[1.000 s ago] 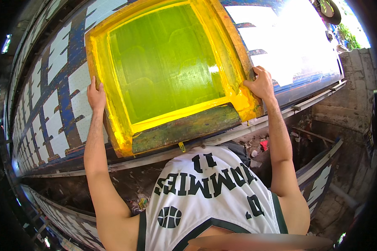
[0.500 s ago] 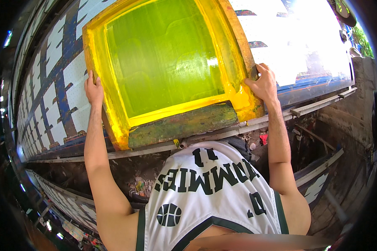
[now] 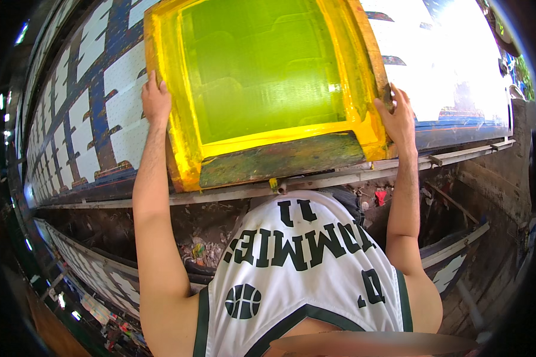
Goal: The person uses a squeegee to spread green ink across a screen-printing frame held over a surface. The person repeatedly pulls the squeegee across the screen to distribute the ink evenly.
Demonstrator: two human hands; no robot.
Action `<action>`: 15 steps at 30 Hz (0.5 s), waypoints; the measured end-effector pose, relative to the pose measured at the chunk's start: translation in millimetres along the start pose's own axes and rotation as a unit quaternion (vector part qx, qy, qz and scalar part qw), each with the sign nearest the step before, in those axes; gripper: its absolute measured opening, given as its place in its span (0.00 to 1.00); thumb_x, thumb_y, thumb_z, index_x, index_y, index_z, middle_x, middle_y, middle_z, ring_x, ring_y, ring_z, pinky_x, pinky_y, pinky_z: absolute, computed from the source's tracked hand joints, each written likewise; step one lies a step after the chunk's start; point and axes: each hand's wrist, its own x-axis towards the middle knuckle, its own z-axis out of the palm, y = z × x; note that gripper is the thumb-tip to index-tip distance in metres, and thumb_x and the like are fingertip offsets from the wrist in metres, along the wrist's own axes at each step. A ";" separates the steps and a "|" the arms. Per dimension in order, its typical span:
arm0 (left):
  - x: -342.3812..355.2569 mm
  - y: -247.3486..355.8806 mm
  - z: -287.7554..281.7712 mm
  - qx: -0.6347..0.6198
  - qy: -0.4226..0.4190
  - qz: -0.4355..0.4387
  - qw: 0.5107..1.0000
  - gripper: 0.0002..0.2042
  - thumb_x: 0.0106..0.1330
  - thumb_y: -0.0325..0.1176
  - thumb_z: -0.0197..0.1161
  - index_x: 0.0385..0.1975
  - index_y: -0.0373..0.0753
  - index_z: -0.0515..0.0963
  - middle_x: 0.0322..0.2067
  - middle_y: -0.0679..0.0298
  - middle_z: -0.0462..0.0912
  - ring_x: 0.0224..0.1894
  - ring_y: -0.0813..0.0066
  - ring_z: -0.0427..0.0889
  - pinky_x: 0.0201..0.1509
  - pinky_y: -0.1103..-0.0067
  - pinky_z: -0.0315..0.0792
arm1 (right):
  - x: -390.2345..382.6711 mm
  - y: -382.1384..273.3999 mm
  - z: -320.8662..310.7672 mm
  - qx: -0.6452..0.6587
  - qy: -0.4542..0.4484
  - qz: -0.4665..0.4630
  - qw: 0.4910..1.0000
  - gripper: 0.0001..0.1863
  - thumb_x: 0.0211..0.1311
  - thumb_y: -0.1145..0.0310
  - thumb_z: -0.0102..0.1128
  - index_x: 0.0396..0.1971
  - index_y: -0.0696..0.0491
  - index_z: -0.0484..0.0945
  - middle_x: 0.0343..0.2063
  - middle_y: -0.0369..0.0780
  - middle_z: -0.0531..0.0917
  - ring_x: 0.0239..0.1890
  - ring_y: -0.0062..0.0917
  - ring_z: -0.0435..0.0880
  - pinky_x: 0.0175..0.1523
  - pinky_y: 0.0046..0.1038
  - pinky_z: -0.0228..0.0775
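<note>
A screen-printing frame [image 3: 372, 50] of wood lies on the long printing table [image 3: 131, 172], smeared with bright yellow ink. Its mesh [image 3: 262, 71] looks yellow-green, and faint shapes show through it. My left hand [image 3: 156, 102] grips the frame's left side, fingers along the outer edge. Opposite it, my right hand [image 3: 401, 116] is closed on the right side near the near corner, thumb toward the inked border. A dark, ink-stained strip [image 3: 280, 159] runs along the frame's near side. The frame's far edge is cut off by the picture's top.
White printed panels [image 3: 125, 89] on a dark blue ground cover the table to both sides. A metal rail [image 3: 458, 153] with small stops follows its near edge. Beneath lie scraps of litter [image 3: 205, 250], and another table [image 3: 95, 262] stands behind me at the lower left.
The whole view has shifted, so table, frame and hands appear farther right and mostly higher. Both hands keep their places on the frame. Shapes under the mesh show a little more plainly.
</note>
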 end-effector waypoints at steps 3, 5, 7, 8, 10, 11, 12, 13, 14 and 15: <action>-2.0 1.8 -0.4 0.022 0.011 0.017 1.000 0.28 0.83 0.43 0.56 0.80 0.47 0.65 0.67 0.48 0.77 0.69 0.45 0.77 0.69 0.54 0.77 | -20.0 -37.7 4.1 -0.064 0.091 -0.182 0.977 0.26 0.72 0.62 0.70 0.64 0.59 0.82 0.59 0.51 0.85 0.61 0.46 0.85 0.66 0.45 0.78; -3.5 2.7 -0.3 0.045 0.003 0.019 0.999 0.28 0.84 0.44 0.54 0.81 0.46 0.63 0.65 0.47 0.78 0.68 0.46 0.78 0.68 0.55 0.78 | -45.8 -68.2 11.5 -0.029 0.053 -0.257 0.965 0.19 0.71 0.65 0.70 0.57 0.58 0.87 0.55 0.49 0.88 0.61 0.44 0.86 0.66 0.43 0.79; -4.1 3.5 -0.7 0.037 0.006 0.020 0.999 0.28 0.84 0.44 0.54 0.81 0.47 0.64 0.66 0.47 0.77 0.68 0.46 0.78 0.67 0.55 0.78 | -80.1 -100.7 24.5 0.049 -0.178 -0.285 0.940 0.18 0.68 0.64 0.73 0.53 0.57 0.88 0.54 0.49 0.89 0.60 0.43 0.87 0.66 0.42 0.78; -4.3 2.7 -0.6 0.037 0.006 0.021 0.999 0.28 0.84 0.44 0.54 0.81 0.47 0.64 0.66 0.47 0.76 0.68 0.47 0.77 0.67 0.54 0.78 | -95.7 -116.6 34.9 0.067 -0.265 -0.304 0.913 0.16 0.66 0.66 0.75 0.50 0.57 0.89 0.54 0.46 0.90 0.58 0.44 0.88 0.66 0.42 0.78; -4.5 1.9 -1.0 0.020 0.002 0.023 1.000 0.28 0.83 0.44 0.54 0.81 0.47 0.64 0.67 0.47 0.76 0.69 0.46 0.76 0.67 0.52 0.78 | -116.4 -144.1 56.0 -0.011 -0.262 -0.383 0.886 0.23 0.61 0.66 0.78 0.55 0.56 0.86 0.54 0.45 0.88 0.59 0.43 0.87 0.67 0.43 0.78; -3.9 1.3 -0.3 0.013 0.003 0.023 1.000 0.28 0.83 0.44 0.54 0.81 0.47 0.64 0.67 0.47 0.76 0.70 0.46 0.75 0.67 0.52 0.78 | -119.9 -154.5 64.9 -0.047 -0.266 -0.394 0.879 0.25 0.60 0.66 0.78 0.57 0.56 0.85 0.55 0.45 0.88 0.59 0.42 0.86 0.67 0.44 0.78; -3.5 0.1 0.7 0.009 0.002 0.022 1.000 0.28 0.83 0.44 0.54 0.81 0.47 0.64 0.67 0.46 0.76 0.70 0.46 0.75 0.67 0.51 0.78 | -122.0 -162.5 71.6 -0.093 -0.275 -0.403 0.868 0.27 0.59 0.67 0.78 0.59 0.56 0.84 0.55 0.45 0.87 0.60 0.41 0.86 0.67 0.44 0.78; -2.9 -1.7 1.6 -0.002 0.001 0.023 1.000 0.28 0.83 0.44 0.53 0.81 0.47 0.64 0.67 0.45 0.76 0.70 0.45 0.74 0.67 0.50 0.77 | -121.8 -167.0 72.5 -0.131 -0.287 -0.401 0.860 0.30 0.57 0.72 0.74 0.62 0.55 0.82 0.56 0.45 0.86 0.62 0.40 0.85 0.68 0.44 0.78; -2.9 -3.1 3.1 -0.014 0.010 0.026 1.000 0.28 0.83 0.43 0.53 0.80 0.47 0.65 0.67 0.45 0.76 0.70 0.44 0.74 0.67 0.51 0.77 | -122.9 -171.8 76.7 -0.133 -0.267 -0.399 0.867 0.29 0.56 0.74 0.72 0.62 0.55 0.82 0.56 0.45 0.86 0.61 0.40 0.85 0.68 0.43 0.78; -2.6 -6.2 5.6 -0.023 0.021 0.032 0.999 0.28 0.83 0.43 0.53 0.80 0.46 0.66 0.66 0.44 0.76 0.70 0.43 0.74 0.68 0.51 0.76 | -125.1 -176.9 82.7 -0.138 -0.252 -0.391 0.874 0.29 0.56 0.76 0.70 0.61 0.55 0.82 0.56 0.45 0.86 0.61 0.40 0.85 0.68 0.43 0.78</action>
